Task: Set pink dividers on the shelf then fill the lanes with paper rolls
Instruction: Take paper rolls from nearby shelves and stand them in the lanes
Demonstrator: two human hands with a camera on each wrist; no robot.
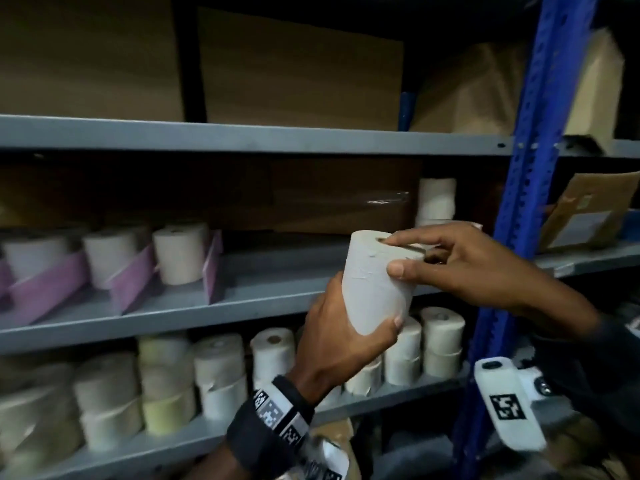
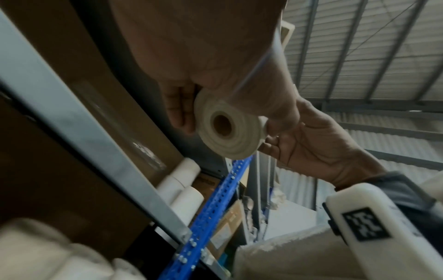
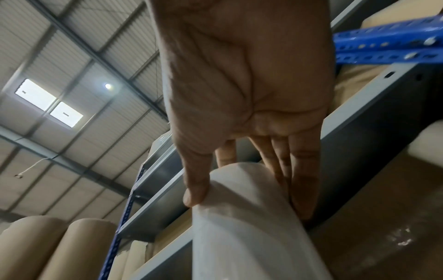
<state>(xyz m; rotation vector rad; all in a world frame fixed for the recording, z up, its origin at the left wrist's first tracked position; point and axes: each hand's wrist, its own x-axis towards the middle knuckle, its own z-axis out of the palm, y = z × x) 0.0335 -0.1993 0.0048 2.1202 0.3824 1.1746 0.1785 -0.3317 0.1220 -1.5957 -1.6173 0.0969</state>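
Left hand: the left hand (image 1: 341,336) cups the lower part of the paper roll (image 1: 377,282), fingers wrapped behind it and thumb across its base.
Right hand: the right hand (image 1: 460,261) pinches the roll's top end, thumb on the side wall, index finger laid across the top by the core hole.
Roll: held upright and slightly tilted in front of the middle shelf (image 1: 277,289), off its surface, right of the dividers.
Pink dividers: three pink dividers (image 1: 130,284) stand on the shelf at left, with shelved rolls (image 1: 180,252) in the lanes between them.
Hard to see: the left fingers are hidden behind the roll in the head view; the far-left lane is cut off; the wrist views are blurred.
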